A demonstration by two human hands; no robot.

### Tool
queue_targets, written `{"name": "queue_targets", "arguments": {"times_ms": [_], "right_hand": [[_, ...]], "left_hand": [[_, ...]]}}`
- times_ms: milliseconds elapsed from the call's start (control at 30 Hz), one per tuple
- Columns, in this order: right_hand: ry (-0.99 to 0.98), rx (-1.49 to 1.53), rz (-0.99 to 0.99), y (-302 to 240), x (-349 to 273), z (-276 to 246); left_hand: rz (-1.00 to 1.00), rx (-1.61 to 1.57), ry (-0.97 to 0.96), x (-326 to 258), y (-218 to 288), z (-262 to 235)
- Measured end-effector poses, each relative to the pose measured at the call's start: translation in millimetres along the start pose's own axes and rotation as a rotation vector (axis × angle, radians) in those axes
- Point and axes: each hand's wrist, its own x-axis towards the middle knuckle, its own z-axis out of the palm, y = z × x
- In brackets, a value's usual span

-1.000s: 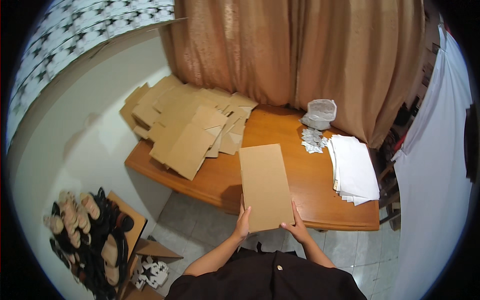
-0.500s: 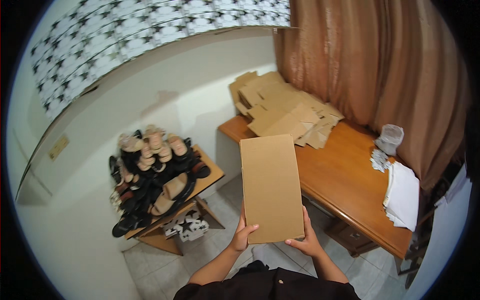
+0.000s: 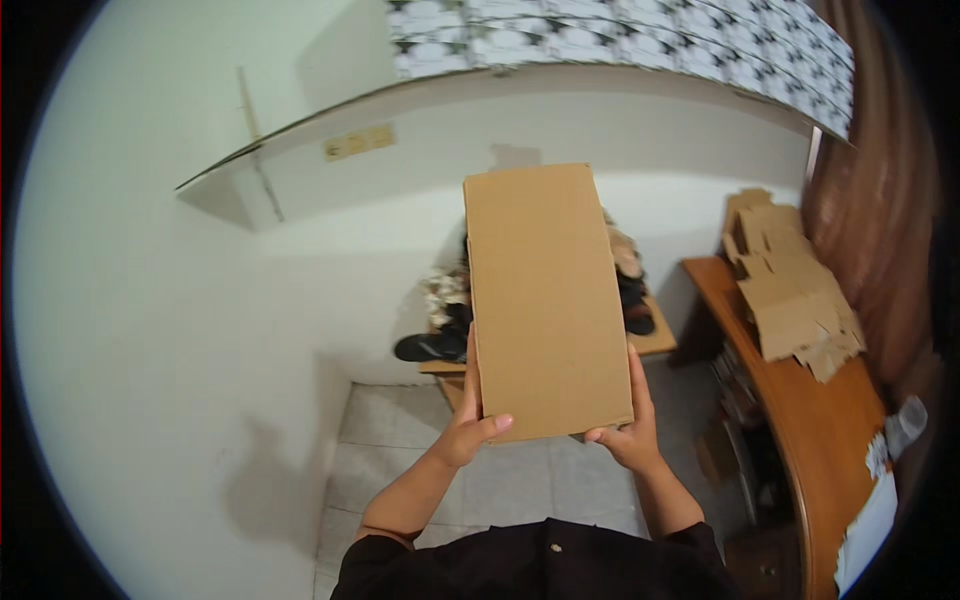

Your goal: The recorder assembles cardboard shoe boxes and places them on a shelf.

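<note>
A plain brown cardboard box [image 3: 548,300], its lid side facing up, is held out before me. My left hand [image 3: 470,425] grips its near left corner, thumb on top and fingers along the side. My right hand [image 3: 630,430] clasps the near right corner, with the thumb at the front edge. Beyond the box, and mostly hidden by it, shoes and sandals [image 3: 432,347] are piled on a small wooden table [image 3: 657,328].
On the right runs a wooden desk [image 3: 790,420] bearing flattened cardboard boxes [image 3: 790,275], white sheets [image 3: 868,535] and a clear plastic container [image 3: 905,428]. A star-patterned shelf [image 3: 610,40] juts from the wall above. Brown curtains [image 3: 880,200] hang at the right, over grey floor tiles [image 3: 505,485].
My view has swung left, so the desk now lies farther right. Still in both hands, the box has come in front of the shoe pile and covers most of it.
</note>
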Motion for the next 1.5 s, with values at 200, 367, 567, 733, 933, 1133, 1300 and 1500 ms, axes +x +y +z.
{"name": "queue_targets", "arguments": {"times_ms": [200,367,567,733,933,1133,1300,1500], "right_hand": [[-0.092,0.064,-0.156,10,86,144],[-0.141,0.036,-0.266,10,148,210],[-0.3,-0.123,-0.467,21,222,242],[-0.283,-0.24,-0.592,31,283,250],[-0.187,-0.091,-0.659,12,370,260],[-0.099,-0.248,-0.883,-2,465,266],[-0.073,-0.207,-0.783,0,523,267],[0.045,-0.604,-0.75,-1,569,261]], "left_hand": [[0.135,0.145,0.201,-2,69,-118],[0.215,0.153,0.284,22,109,-188],[0.384,0.132,0.409,70,119,-252],[0.478,0.023,0.405,128,130,-288],[0.569,0.055,0.335,201,163,-318],[0.735,0.2,0.241,284,177,-339],[0.689,0.28,0.265,336,184,-351],[0.654,0.49,0.406,383,198,-374]]}}
